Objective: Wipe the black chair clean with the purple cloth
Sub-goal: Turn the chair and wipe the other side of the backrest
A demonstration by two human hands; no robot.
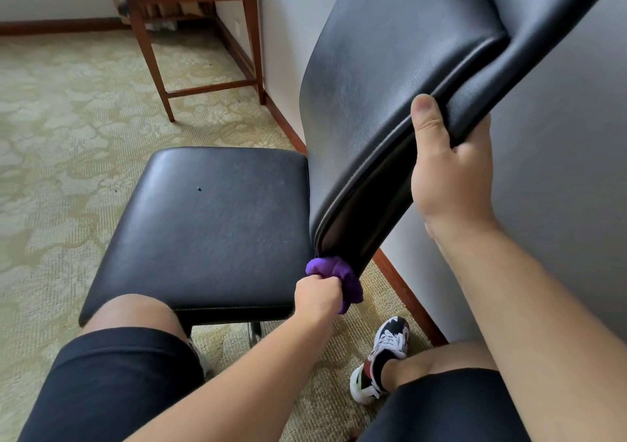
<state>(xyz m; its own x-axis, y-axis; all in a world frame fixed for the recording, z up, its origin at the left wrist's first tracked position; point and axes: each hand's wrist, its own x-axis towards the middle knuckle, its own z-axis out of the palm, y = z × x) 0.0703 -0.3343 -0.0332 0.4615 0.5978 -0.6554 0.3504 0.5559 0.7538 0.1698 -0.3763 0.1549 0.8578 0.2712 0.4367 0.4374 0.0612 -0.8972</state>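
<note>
The black chair has a padded leather seat (210, 224) in the middle of the view and a curved backrest (390, 78) rising to the upper right. My left hand (317, 295) grips the bunched purple cloth (339, 275) and holds it against the bottom corner of the backrest, beside the seat's right edge. My right hand (448, 167) grips the near side edge of the backrest, thumb on the front face and fingers curled behind it. A small dark speck lies on the seat.
A wooden side table (203, 34) stands at the back by the white wall (559, 187). Patterned beige carpet (68, 136) covers the floor. My knees in black shorts and a sneaker (383, 357) are below the seat, close to the wooden baseboard.
</note>
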